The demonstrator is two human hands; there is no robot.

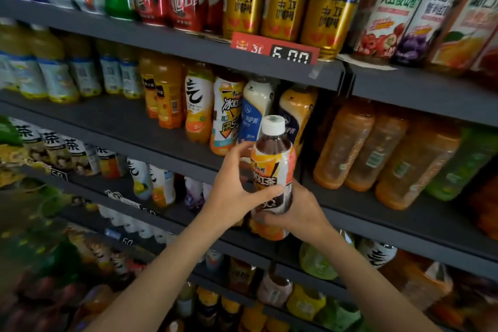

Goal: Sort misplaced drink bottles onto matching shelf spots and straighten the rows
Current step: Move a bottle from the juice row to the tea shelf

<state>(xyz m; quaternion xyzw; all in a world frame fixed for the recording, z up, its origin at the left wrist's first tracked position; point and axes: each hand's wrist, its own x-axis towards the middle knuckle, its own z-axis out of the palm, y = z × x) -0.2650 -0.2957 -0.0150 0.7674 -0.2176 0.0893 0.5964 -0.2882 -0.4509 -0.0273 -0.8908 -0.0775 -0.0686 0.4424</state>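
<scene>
Both hands, left (237,186) & right (299,213), wrap tea bottle (272,178); could knock row (229,113) just behind grip over.

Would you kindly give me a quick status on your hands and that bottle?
Both hands, left hand and right hand, grip the iced tea bottle, upright before the shelf. Matching bottle stands behind. Nothing blocking.
</scene>
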